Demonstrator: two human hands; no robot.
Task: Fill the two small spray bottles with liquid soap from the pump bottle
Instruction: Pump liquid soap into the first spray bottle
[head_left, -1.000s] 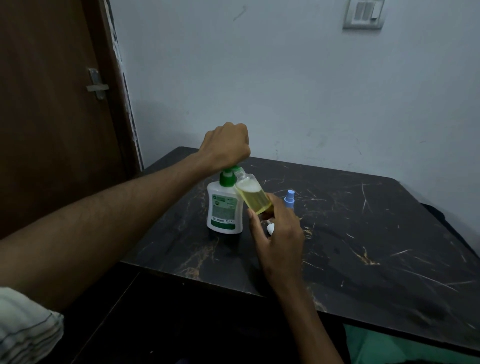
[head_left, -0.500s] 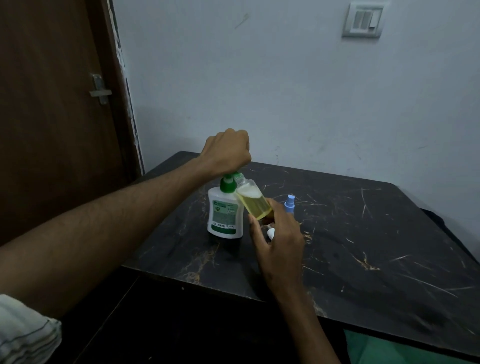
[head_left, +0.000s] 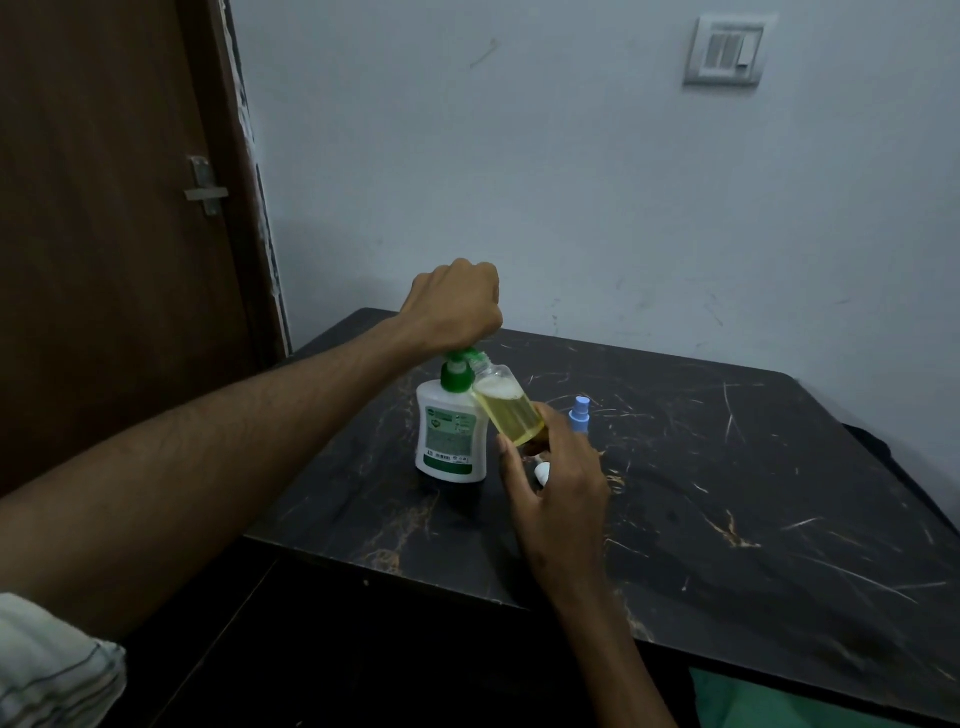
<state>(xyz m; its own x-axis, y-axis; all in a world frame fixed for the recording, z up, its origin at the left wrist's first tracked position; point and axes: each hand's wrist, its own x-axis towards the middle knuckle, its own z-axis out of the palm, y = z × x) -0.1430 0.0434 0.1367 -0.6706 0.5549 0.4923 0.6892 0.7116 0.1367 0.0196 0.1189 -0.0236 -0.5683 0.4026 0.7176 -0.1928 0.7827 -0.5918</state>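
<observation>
Pump bottle: the white plastic pump bottle with a green pump head and green label (head_left: 451, 436) stands upright on the black marble-patterned counter (head_left: 727, 499), near its left back corner
Left hand: the left hand (head_left: 456, 306) is curled into a fist on top of the green pump head, knuckles up; the fingers' undersides are hidden
Spray bottle in hand: the small clear plastic spray bottle holding yellow liquid soap (head_left: 506, 410) is tilted, its open neck up against the pump spout and its side touching the pump bottle; the soap fills most of it, with pale foam on top
Right hand: the right hand (head_left: 558, 483) pinches the lower end of that bottle between thumb and fingers; a small white cap (head_left: 542, 472) shows just below, partly hidden behind the fingers
Second spray bottle: 1 small bottle with a light blue spray top (head_left: 579, 414) stands on the counter just behind the right hand; its body is hidden
Surroundings: a brown wooden door (head_left: 104, 234) at left; a pale wall with a white switch plate (head_left: 724, 49)
</observation>
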